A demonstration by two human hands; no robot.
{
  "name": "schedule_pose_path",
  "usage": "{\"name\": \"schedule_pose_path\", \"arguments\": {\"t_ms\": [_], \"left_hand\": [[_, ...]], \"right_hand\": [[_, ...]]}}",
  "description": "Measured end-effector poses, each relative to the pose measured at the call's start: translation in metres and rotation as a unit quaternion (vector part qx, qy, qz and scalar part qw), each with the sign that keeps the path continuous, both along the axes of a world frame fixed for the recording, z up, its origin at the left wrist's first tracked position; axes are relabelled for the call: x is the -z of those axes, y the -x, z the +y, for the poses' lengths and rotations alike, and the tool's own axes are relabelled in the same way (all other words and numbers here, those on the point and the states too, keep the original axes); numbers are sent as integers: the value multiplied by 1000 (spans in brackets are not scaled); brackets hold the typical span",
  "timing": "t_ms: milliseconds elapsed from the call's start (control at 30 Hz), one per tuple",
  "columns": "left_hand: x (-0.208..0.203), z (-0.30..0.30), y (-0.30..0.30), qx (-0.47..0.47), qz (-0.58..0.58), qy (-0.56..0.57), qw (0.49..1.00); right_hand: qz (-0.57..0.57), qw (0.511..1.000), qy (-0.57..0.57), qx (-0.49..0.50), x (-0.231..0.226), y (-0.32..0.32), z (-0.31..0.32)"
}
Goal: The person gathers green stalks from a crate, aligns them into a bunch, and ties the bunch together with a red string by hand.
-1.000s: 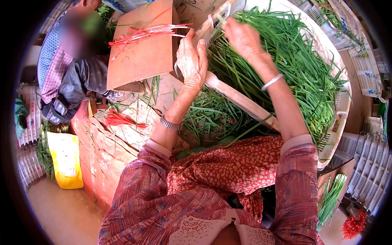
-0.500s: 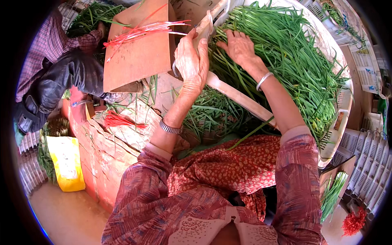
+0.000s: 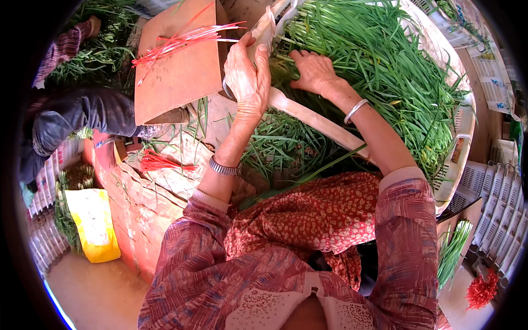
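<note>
A large white plastic basket (image 3: 322, 125) heaped with long green chives (image 3: 374, 71) stands in front of me to the right. My left hand (image 3: 246, 77) rests at the basket's near-left rim, its fingers stretched and its thumb apart, with nothing visible in it. Inside the basket, my right hand (image 3: 318, 74) touches the chives near their pale stalk ends. Its fingers point left, slightly bent, and the thumb is apart from them. Beside my left hand, a bunch of red and white ties (image 3: 184, 44) lies on a brown cardboard sheet (image 3: 179, 77).
Loose green leaves (image 3: 291, 140) lie below the basket's near side. More red ties (image 3: 159, 161) rest on a cardboard box (image 3: 132, 220). At far left are another person's leg (image 3: 82, 113) and sleeve (image 3: 60, 55). A yellow packet (image 3: 93, 225) and white crates (image 3: 500, 220) flank me.
My right hand has moved slightly left and nearer, its fingers now bent toward the stalk ends. My left hand stays at the rim. The other person's arm and body have shifted away.
</note>
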State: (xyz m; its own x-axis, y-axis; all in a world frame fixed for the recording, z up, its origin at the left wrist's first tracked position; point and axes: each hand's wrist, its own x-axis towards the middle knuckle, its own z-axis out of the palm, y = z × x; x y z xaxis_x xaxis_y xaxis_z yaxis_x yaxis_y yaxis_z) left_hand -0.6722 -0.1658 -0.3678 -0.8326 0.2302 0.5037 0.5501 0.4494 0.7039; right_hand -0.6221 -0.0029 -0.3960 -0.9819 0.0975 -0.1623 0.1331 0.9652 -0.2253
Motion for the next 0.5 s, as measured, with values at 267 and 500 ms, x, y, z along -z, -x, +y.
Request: {"name": "schedule_pose_path", "arguments": {"t_ms": [267,500], "left_hand": [[2,-2,1,7,1,-6,1000],[3,-2,1,8,9,-3,1000]], "right_hand": [[44,980,191,36,-6,3,41],[-85,980,156,90,-15,10,20]]}}
